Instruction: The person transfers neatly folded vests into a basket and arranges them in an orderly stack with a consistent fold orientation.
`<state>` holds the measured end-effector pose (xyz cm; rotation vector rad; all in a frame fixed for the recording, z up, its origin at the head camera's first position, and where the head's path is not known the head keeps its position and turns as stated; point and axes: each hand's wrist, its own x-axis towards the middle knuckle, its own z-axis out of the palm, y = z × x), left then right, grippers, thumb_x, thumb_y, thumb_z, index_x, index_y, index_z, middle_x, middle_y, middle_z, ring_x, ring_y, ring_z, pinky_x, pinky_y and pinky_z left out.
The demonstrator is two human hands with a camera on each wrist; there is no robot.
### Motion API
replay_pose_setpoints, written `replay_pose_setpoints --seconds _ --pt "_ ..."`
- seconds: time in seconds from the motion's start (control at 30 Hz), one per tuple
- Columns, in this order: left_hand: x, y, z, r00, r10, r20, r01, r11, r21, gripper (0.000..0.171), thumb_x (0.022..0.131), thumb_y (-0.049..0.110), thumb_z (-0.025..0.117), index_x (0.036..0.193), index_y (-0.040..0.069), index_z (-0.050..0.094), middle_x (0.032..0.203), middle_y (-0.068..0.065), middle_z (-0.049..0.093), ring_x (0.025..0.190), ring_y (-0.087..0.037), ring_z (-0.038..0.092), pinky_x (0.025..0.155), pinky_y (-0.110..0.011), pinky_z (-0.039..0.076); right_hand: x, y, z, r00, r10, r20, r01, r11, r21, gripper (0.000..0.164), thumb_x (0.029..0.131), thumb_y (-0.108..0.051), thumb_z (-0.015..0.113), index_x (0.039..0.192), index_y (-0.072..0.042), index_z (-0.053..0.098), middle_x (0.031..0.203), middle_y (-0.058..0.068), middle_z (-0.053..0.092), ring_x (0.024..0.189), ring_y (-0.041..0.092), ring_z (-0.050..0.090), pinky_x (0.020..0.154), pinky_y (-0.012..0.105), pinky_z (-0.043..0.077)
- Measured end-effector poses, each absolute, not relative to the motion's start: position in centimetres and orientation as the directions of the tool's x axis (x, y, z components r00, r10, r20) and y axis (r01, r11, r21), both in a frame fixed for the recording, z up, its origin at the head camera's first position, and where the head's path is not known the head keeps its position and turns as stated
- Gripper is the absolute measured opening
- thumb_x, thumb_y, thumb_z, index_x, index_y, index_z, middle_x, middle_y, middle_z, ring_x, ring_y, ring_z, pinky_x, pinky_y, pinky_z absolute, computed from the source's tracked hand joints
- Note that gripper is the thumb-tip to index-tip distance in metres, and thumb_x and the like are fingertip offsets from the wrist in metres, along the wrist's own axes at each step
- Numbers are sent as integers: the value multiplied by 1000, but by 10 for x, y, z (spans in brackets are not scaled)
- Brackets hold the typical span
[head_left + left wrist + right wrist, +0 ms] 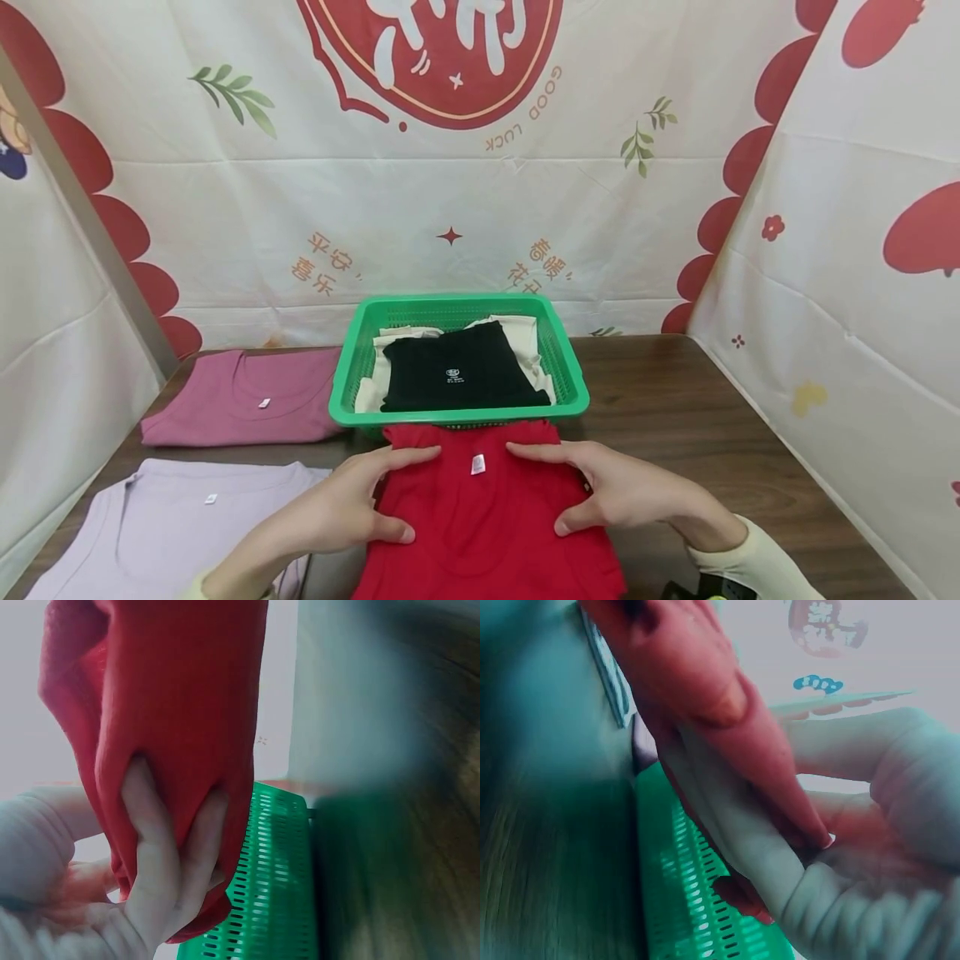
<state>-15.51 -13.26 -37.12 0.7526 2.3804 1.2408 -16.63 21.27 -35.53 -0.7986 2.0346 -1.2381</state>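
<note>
A folded red top point(495, 542) with a scooped neckline and a small white neck label lies between my hands, raised off the table. My left hand point(337, 504) grips its left side, thumb and index finger over the top face. On the opposite edge my right hand point(633, 492) holds it the same way. Fingers of the left hand point(161, 862) press into the underside of the red cloth in the left wrist view. The right wrist view shows the cloth between the thumb and fingers of the right hand point(757, 832).
Just beyond the red top stands a green basket point(459, 417), holding a folded black garment point(465, 367) over cream cloth point(521, 337). To the left, a pink top point(300, 408) lies behind a lilac top point(202, 533) on the dark wooden table point(645, 383). Printed white curtains point(450, 200) surround the table.
</note>
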Motion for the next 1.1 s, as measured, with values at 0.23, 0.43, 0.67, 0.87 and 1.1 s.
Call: replay_pose_setpoints --seconds 0.23,0.43,0.67,0.87,1.1 --pt "-151 -137 -359 -793 606 -64 255 425 869 75 75 21 81 140 35 47 132 0 52 117 -24 52 78 -25 54 -158 211 -344 -633 -756 -165 -176 349 -920 77 82 -10 72 149 -27 36 140 7 44 125 28 47 87 35 55" --pt "-149 -141 -351 -823 567 -25 298 469 832 75 74 23 82 138 41 47 133 5 51 123 -23 47 82 -24 53 -154 214 -335 -669 -733 -125 -176 320 -931 79 82 -9 72 149 -28 35 141 8 41 128 35 42 87 38 55" --pt "-150 -142 -348 -850 526 -17 257 443 859 72 76 22 80 138 39 47 131 2 52 119 -24 50 79 -25 54 -159 214 -336 -706 -705 -66 -215 302 -929 77 83 -7 71 149 -28 35 140 7 43 126 36 44 88 38 55" --pt "-155 -142 -350 -882 472 16 215 372 903 68 77 19 79 137 30 50 129 -6 54 109 -25 59 77 -27 56 -163 213 -341 -748 -664 5 -293 324 -900 75 83 -8 71 147 -27 37 136 5 45 120 32 49 83 38 56" --pt "-162 -137 -357 -924 379 50 187 334 924 64 77 15 79 134 30 54 131 -4 54 104 -23 64 76 -28 57 -171 211 -345 -784 -620 30 -290 324 -900 75 80 -9 74 145 -26 40 133 8 46 118 35 49 78 37 58"
